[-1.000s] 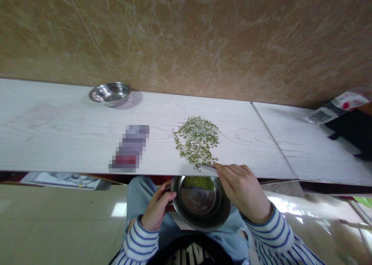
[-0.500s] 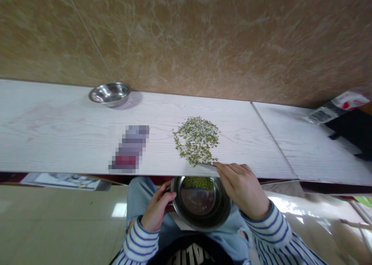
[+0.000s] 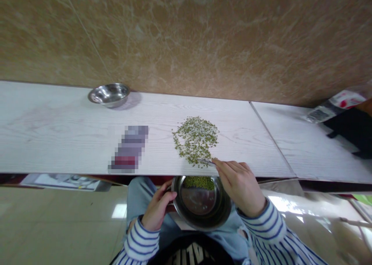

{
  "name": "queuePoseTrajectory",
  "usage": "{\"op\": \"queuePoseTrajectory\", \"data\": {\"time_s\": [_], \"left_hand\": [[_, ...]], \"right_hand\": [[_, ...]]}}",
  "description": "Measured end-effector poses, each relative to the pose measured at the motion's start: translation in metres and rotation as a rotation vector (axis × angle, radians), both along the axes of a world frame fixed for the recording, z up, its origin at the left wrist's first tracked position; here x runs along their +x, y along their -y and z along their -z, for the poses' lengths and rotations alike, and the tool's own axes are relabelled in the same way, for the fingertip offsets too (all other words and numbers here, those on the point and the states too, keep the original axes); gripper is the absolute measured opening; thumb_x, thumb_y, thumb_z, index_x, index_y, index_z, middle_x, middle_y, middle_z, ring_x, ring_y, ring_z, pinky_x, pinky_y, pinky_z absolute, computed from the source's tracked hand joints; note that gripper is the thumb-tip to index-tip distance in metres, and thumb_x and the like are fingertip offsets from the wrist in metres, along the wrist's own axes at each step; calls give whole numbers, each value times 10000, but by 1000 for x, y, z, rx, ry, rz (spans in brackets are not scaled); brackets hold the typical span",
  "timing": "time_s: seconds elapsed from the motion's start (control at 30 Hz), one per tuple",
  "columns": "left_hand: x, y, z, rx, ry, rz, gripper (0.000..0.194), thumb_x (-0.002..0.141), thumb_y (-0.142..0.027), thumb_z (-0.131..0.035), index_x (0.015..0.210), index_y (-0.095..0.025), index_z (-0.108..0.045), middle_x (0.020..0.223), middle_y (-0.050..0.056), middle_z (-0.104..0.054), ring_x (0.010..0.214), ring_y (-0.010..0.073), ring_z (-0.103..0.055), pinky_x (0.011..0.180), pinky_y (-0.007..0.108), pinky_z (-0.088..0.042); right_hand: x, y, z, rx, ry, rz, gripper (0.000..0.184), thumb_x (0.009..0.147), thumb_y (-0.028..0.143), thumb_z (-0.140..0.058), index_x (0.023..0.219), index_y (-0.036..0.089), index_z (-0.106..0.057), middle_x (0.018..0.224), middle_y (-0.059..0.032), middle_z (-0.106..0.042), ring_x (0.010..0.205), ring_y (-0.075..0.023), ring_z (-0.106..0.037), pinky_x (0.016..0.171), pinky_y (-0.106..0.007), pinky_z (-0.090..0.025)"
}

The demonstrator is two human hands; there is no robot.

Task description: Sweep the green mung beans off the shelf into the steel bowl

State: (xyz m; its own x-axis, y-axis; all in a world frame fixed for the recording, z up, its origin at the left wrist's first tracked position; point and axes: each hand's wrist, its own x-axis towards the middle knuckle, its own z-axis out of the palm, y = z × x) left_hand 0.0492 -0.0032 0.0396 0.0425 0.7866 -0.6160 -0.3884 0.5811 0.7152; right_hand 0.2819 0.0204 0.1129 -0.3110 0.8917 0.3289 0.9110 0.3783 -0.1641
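Note:
My left hand (image 3: 157, 209) grips the left side of a deep steel bowl (image 3: 199, 222), thumb near the rim, holding it over my lap just below the counter's front edge. Green mung beans (image 3: 199, 182) lie along the bowl's far side. My right hand (image 3: 240, 185) is closed on a thin metal tool (image 3: 207, 162), whose exact kind I cannot make out. Its tip points left, among the near beans of a loose patch of mung beans (image 3: 196, 135) mixed with small white grains on the counter.
An empty shallow steel bowl (image 3: 109, 95) stands by the wall on the white counter (image 3: 58, 141). A blurred-out flat object (image 3: 129, 149) lies left of the beans. At far right are a clear plastic package (image 3: 319, 113) and a black item (image 3: 350, 131).
The metal tool's tip has shifted slightly up and right over the near edge of the bean patch, my right hand moving with it. The left hand and deep bowl stay put.

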Motion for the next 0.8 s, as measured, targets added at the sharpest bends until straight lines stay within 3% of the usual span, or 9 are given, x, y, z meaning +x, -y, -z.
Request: {"op": "queuePoseTrajectory", "data": {"time_s": [0.3, 0.47, 0.8], "left_hand": [[0, 0, -1, -2, 3, -1, 391, 603, -245, -725, 988, -179, -740, 771, 20, -747, 585, 131, -592, 502, 229, -454], [2, 0, -1, -8, 14, -17, 385, 596, -235, -730, 977, -183, -735, 690, -2, -720, 575, 133, -587, 494, 225, -454], [4, 0, 0, -6, 46, 19, 390, 605, -241, -729, 990, -179, -731, 749, 23, -745, 686, 196, -673, 538, 258, -486]], "right_hand": [[6, 4, -2, -9, -12, -2, 250, 1007, 179, -444, 1172, 202, -631, 1003, -29, -748, 884, -175, -673, 749, -328, -394], [13, 3, -1, -3, -5, 26, 250, 1007, 190, -437, 1154, 203, -639, 1007, -42, -751, 882, -172, -678, 750, -323, -389], [19, 12, -1, -5, 5, 27, 249, 1012, 191, -422, 1142, 203, -634, 986, -24, -751, 873, -166, -682, 741, -323, -399]]}}
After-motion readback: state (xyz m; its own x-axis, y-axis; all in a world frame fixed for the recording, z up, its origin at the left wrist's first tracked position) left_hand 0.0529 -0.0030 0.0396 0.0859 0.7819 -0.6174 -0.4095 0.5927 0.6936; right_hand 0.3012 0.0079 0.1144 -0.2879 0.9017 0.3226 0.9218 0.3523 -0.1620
